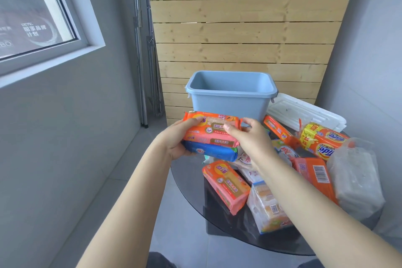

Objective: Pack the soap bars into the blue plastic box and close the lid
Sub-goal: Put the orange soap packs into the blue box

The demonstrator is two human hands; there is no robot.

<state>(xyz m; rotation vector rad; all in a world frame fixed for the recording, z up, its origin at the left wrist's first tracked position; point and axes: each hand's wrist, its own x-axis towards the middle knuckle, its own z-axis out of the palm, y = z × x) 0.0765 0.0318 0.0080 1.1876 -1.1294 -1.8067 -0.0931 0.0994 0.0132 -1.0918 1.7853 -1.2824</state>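
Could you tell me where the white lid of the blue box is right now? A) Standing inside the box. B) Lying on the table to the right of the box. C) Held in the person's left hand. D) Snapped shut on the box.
B: the white lid lies on the table right of the open blue box, while the left hand and right hand hold soap packs.

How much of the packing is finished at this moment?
Done: nothing visible yet; the blue box looks empty as far as its inside shows. In hand: the left hand holds a stack of an orange pack on a blue pack, and the right hand steadies it. Left: many soap packs remain on the table, and the white lid lies beside the box, not on it.
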